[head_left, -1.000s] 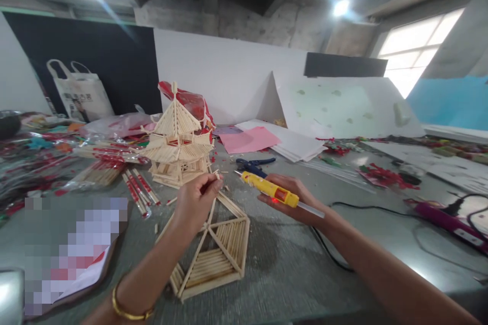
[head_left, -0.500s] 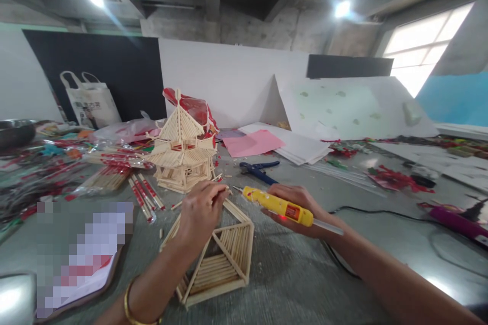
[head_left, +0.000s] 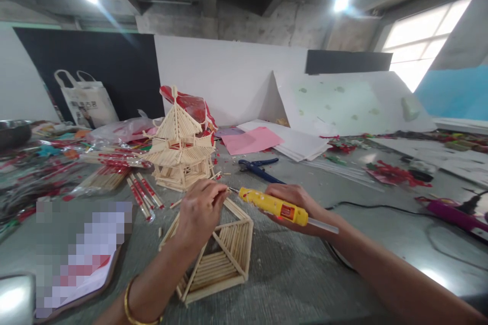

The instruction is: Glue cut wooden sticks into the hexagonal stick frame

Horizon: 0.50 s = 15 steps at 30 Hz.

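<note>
My right hand [head_left: 292,200] is wrapped round a yellow hot glue gun [head_left: 267,204], with a clear glue stick [head_left: 324,225] poking out of its back end. Its metal nozzle points left, at the fingertips of my left hand [head_left: 204,208]. Those fingers are pinched on a short piece of wooden stick, mostly hidden, with only a pale end showing by the nozzle. Under my left wrist lies a flat polygonal frame [head_left: 247,251] of wooden sticks, some sections filled with stick rows. Behind my left hand stands a tiered stick pagoda [head_left: 181,155].
Blue-handled cutters [head_left: 261,168] lie beyond the glue gun. Packs of red-ended sticks [head_left: 102,175] and a phone-like device with a blurred screen [head_left: 89,259] are at left. A black cable [head_left: 366,205] runs right, towards a purple tool [head_left: 453,217]. Pink paper [head_left: 251,140] lies behind.
The glue gun has moved slightly left, so its nozzle now meets the left fingertips, where a small gap was before. My left hand stays pinched over the frame. The view has shifted a little.
</note>
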Available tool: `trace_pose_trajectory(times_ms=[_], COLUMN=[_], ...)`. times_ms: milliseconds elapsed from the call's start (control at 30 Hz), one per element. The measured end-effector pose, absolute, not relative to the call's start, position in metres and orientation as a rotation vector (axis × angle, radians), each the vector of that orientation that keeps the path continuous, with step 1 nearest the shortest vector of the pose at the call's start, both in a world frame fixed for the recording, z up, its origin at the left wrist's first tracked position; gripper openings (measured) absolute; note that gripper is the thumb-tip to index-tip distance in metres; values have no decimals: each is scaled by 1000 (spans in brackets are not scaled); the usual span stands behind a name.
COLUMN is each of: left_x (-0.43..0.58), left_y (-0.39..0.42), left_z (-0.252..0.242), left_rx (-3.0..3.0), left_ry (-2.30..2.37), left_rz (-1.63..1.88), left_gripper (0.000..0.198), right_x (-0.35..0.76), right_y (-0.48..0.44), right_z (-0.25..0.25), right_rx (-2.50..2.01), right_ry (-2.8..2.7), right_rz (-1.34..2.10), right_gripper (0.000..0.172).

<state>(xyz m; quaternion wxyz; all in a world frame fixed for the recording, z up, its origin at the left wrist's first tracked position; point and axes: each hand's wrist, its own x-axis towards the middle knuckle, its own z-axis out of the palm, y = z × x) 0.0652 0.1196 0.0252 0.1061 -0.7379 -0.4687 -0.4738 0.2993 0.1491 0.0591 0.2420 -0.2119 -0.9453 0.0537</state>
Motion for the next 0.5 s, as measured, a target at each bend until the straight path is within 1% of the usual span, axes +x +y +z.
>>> trace_pose_trajectory(times_ms=[500], left_x=[65], left_y=[118], left_z=[27], left_rx=[-2152], left_ry=[-1375], left_rz=[-1337], left_gripper=[12], right_x=[300], right_y=[151], right_z=[57], right_rx=[-564], right_ry=[-2604], right_rz=[92], right_gripper=[14])
